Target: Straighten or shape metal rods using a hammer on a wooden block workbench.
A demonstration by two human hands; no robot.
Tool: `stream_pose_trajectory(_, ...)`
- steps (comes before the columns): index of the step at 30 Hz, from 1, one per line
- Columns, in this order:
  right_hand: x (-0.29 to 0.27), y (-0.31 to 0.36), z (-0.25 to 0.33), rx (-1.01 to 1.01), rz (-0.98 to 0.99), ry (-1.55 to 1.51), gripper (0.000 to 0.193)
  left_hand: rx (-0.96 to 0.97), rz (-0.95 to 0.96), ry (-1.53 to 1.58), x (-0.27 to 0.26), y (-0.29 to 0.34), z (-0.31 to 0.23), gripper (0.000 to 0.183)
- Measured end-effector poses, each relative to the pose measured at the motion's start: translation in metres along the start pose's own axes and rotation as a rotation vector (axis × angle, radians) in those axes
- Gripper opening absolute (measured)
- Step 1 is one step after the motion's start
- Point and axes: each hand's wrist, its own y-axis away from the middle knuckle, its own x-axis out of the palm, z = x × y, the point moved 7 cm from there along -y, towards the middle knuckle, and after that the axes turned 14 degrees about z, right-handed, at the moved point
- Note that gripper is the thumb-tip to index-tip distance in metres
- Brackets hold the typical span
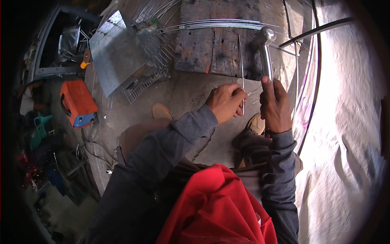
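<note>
My left hand (228, 101) is closed around a thin metal rod (241, 57) near its lower end. The rod points away from me, its far part over the dark wooden board (199, 53). In my right hand (275, 106) is a hammer (266, 53), held by its shiny metal handle with the thumb laid along it. The rounded hammer head (267, 35) is raised over the right side of the board. Several long metal rods (223, 24) lie side by side across the far part of the board.
Left of the board, a sheet of metal (115, 53) leans over a stack of wire racks (152, 53). An orange and blue machine (79, 103) with cables (95, 142) stands at the left. White cloth (341, 122) hangs along the right. Another person (28, 99) is at the far left.
</note>
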Motion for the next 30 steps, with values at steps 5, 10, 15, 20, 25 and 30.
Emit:
stream_pose_trajectory(5,0.007,0.006,0.009,-0.091,0.026,-0.085,0.048,-0.020,-0.050,-0.072,-0.001,-0.002,0.005,0.031)
stream_pose_trajectory(10,0.017,0.010,0.020,-0.245,-0.052,-0.010,0.044,-0.025,-0.063,-0.162,-0.008,-0.008,0.014,0.031)
stream_pose_trajectory(15,0.027,0.007,0.028,-0.148,0.018,0.183,0.041,-0.027,-0.068,-0.167,-0.010,-0.003,0.011,0.033)
stream_pose_trajectory(20,0.029,0.013,0.023,-0.185,0.000,-0.024,0.043,-0.030,-0.076,-0.193,-0.012,-0.001,0.009,0.033)
stream_pose_trajectory(25,0.025,0.014,0.013,-0.106,0.029,0.104,0.042,-0.057,-0.068,-0.182,-0.012,-0.006,0.016,0.030)
stream_pose_trajectory(30,0.024,0.016,0.007,-0.151,-0.022,-0.024,0.043,-0.033,-0.060,-0.202,-0.010,-0.013,0.021,0.029)
